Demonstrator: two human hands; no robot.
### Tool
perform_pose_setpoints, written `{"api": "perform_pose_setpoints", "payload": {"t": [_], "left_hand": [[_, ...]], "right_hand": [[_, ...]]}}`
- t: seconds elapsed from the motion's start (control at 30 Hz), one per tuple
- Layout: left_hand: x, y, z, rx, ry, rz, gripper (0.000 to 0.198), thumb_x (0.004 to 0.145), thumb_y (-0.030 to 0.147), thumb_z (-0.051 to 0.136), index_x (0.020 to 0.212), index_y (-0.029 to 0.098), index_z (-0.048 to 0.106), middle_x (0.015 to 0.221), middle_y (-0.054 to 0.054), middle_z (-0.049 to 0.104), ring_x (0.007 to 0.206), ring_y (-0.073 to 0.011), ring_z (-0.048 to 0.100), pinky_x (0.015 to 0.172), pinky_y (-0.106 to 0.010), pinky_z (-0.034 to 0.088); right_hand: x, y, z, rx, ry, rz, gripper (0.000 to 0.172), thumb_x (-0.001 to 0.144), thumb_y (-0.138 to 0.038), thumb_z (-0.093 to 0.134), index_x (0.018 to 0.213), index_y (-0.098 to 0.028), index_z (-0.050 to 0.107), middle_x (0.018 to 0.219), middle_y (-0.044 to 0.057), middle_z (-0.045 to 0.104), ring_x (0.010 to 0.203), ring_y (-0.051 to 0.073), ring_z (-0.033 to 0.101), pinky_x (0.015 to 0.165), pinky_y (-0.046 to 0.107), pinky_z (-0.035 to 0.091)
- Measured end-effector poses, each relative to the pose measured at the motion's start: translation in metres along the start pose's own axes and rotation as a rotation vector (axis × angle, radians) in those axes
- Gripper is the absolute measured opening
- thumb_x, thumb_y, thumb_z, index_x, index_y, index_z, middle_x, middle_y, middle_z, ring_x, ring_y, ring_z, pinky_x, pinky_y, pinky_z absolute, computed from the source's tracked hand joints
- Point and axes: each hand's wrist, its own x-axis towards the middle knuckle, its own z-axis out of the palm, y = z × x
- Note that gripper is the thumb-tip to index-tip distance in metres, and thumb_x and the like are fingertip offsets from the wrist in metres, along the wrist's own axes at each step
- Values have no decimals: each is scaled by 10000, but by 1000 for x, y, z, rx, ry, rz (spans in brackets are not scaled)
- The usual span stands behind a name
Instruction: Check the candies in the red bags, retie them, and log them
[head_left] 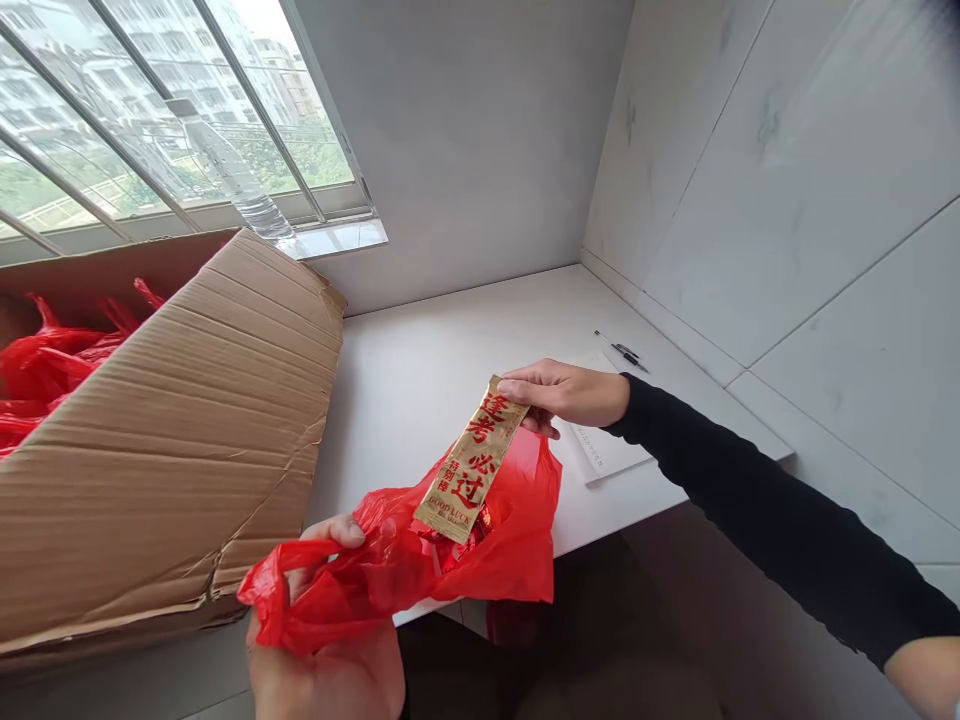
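Note:
Pinched by its upper end in my right hand is a gold snack packet with red Chinese characters and the words GOOD LUCK. The packet slants over the open mouth of a red plastic bag, its lower end close to the contents. Shiny red wrapped pieces show inside the bag, partly covered by the packet. My left hand grips the bag by its gathered handle side, and the plastic drapes over the fingers and palm. Some of the right fingers are hidden behind the packet and the bag's edge.
At left a large cardboard box holds several red plastic bags. A water bottle stands on the sill by the barred window. On the white table lie a pen and a white notebook; walls border it.

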Motion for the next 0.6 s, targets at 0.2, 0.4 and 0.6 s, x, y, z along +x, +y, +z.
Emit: {"api": "perform_pose_setpoints", "payload": {"t": [0.2,0.4,0.6], "left_hand": [[-1,0,0,1,-51,97,298,914,228,458,826,158,734,929,-45,669,911,-177,627,771,-253,566],[-4,6,7,-38,-66,38,321,924,281,446,821,158,725,905,-44,647,877,-185,627,760,-271,566],[-5,9,11,-5,-53,-1,300,910,323,469,805,182,711,913,-41,611,879,-195,622,750,-282,561]], "right_hand": [[-3,2,-1,-40,-4,5,360,1050,-409,409,868,-146,575,622,-41,528,477,70,489,460,198,459],[-4,0,1,-91,11,20,347,1054,-384,391,865,-151,567,627,-42,528,471,68,481,459,200,452],[-5,0,3,-105,1,26,348,1051,-394,393,865,-156,566,634,-40,536,475,68,483,460,199,454]]}}
